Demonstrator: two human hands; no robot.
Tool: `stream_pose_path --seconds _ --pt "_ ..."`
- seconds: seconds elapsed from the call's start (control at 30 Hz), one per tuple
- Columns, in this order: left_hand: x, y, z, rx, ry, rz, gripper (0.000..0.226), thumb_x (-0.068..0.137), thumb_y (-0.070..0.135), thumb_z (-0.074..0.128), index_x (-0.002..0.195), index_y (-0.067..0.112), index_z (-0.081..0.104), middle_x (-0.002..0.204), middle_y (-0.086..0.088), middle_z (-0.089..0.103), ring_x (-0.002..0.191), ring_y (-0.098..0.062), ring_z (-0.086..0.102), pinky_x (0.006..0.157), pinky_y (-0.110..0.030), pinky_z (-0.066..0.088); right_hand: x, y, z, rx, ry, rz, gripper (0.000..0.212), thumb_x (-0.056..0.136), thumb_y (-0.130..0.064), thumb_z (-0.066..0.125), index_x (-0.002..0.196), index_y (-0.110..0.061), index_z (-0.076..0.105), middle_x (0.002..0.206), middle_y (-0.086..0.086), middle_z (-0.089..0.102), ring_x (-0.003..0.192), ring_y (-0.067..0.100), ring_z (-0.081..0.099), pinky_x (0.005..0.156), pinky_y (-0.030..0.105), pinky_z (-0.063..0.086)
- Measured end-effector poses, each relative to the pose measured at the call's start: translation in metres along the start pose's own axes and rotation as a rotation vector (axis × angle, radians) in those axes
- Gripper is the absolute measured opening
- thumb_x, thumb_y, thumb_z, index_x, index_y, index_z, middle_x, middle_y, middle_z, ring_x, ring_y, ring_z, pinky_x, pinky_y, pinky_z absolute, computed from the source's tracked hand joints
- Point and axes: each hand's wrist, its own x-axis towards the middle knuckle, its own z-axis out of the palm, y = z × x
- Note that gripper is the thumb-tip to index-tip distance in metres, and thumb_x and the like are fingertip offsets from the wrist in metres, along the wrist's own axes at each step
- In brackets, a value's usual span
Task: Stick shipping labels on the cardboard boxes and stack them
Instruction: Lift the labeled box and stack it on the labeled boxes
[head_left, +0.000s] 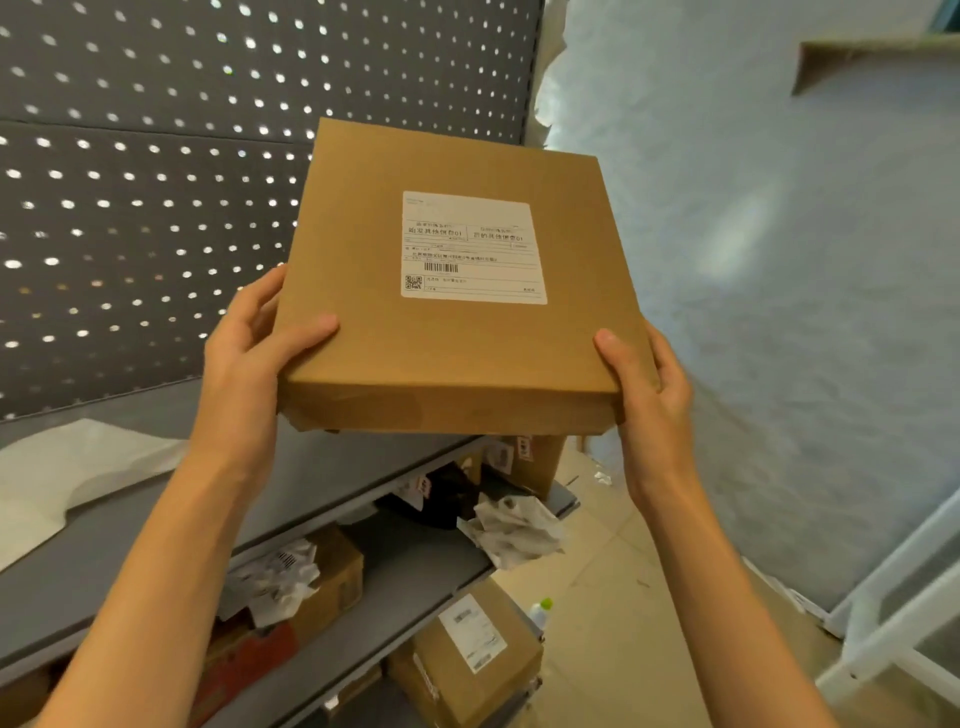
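A flat brown cardboard box (457, 338) is held up in the air in front of a grey pegboard wall. A white shipping label (471, 248) with a barcode and a QR code is stuck on its top face. My left hand (249, 358) grips the box's near left corner, thumb on top and fingers along the side. My right hand (649, 384) grips the near right corner the same way. The box is above the end of a grey shelf unit.
The grey shelf (130, 545) on the left bears a white plastic sheet (67, 478). Lower shelves hold cardboard boxes, crumpled paper (514, 525) and a labelled box (478, 654). A white wall (779, 312) stands on the right, a white frame (893, 613) at the lower right.
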Motion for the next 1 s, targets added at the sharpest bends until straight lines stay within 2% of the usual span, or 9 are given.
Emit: stream_pose_path --seconds 0.17,0.3,0.37,0.5,0.6,0.67,0.73,0.87,1.0 --pt "0.044 -0.016 0.033 -0.019 0.009 -0.013 0.056 0.069 0.027 0.063 0.124 0.027 0.054 0.12 0.005 0.061 0.111 -0.014 0.057 0.084 -0.028 0.044 0.061 0.007 -0.007 -0.014 -0.019 -0.015 0.059 0.076 -0.045 0.062 0.13 -0.025 0.052 0.12 -0.007 0.062 0.104 0.007 0.061 0.074 0.017 0.05" --pt "0.075 -0.025 0.06 -0.027 0.024 -0.011 0.054 0.068 0.027 0.064 0.122 0.028 0.056 0.109 0.008 0.063 0.096 -0.01 0.061 0.079 -0.028 0.045 0.103 0.016 -0.013 -0.025 -0.016 -0.028 0.059 0.076 -0.048 0.062 0.13 -0.027 0.051 0.121 -0.009 0.06 0.105 0.007 0.06 0.08 0.022 0.051" --pt "0.085 -0.03 0.072 -0.024 0.033 -0.02 0.055 0.068 0.027 0.064 0.122 0.027 0.056 0.111 0.007 0.063 0.097 -0.009 0.061 0.079 -0.027 0.045 0.12 0.02 -0.017 -0.016 -0.028 -0.025 0.055 0.079 -0.046 0.064 0.13 -0.027 0.052 0.12 -0.009 0.061 0.105 0.007 0.06 0.081 0.024 0.051" --pt "0.1 -0.038 0.093 -0.001 0.064 -0.04 0.052 0.067 0.029 0.065 0.118 0.031 0.055 0.117 0.005 0.062 0.105 -0.014 0.059 0.079 -0.03 0.044 0.154 0.031 -0.024 0.019 -0.07 -0.017 0.047 0.086 -0.038 0.063 0.129 -0.023 0.053 0.119 -0.005 0.062 0.1 0.006 0.063 0.071 0.015 0.05" --pt "0.107 -0.043 0.108 0.028 0.1 -0.038 0.048 0.066 0.03 0.066 0.112 0.035 0.055 0.113 0.008 0.063 0.097 -0.009 0.061 0.074 -0.029 0.044 0.18 0.04 -0.028 0.065 -0.117 0.005 0.042 0.088 -0.031 0.061 0.128 -0.021 0.054 0.116 -0.005 0.064 0.094 0.003 0.064 0.069 0.013 0.05" --pt "0.109 -0.044 0.118 0.054 0.133 -0.035 0.048 0.063 0.03 0.068 0.109 0.036 0.055 0.107 0.011 0.065 0.089 -0.005 0.063 0.076 -0.032 0.046 0.197 0.046 -0.03 0.092 -0.16 0.023 0.04 0.088 -0.031 0.061 0.127 -0.022 0.055 0.114 -0.006 0.065 0.093 0.002 0.065 0.069 0.014 0.051" --pt "0.111 -0.045 0.127 0.081 0.177 -0.035 0.055 0.058 0.033 0.072 0.11 0.035 0.056 0.105 0.011 0.066 0.089 -0.006 0.064 0.081 -0.038 0.047 0.214 0.05 -0.032 0.106 -0.212 0.034 0.04 0.088 -0.03 0.061 0.127 -0.021 0.055 0.114 -0.005 0.065 0.094 0.004 0.065 0.071 0.016 0.052" --pt "0.109 -0.046 0.15 0.117 0.292 -0.034 0.056 0.064 0.031 0.069 0.118 0.03 0.055 0.103 0.011 0.065 0.09 -0.008 0.064 0.085 -0.043 0.046 0.248 0.057 -0.037 0.137 -0.331 0.07 0.042 0.088 -0.03 0.062 0.128 -0.019 0.055 0.118 -0.002 0.064 0.103 0.011 0.064 0.083 0.026 0.054" --pt "0.105 -0.039 0.171 0.158 0.391 -0.055 0.056 0.065 0.031 0.068 0.119 0.029 0.055 0.103 0.012 0.065 0.09 -0.009 0.064 0.086 -0.053 0.048 0.276 0.058 -0.038 0.12 -0.425 0.102 0.056 0.077 -0.043 0.065 0.128 -0.023 0.055 0.119 -0.004 0.064 0.106 0.012 0.062 0.09 0.032 0.052"
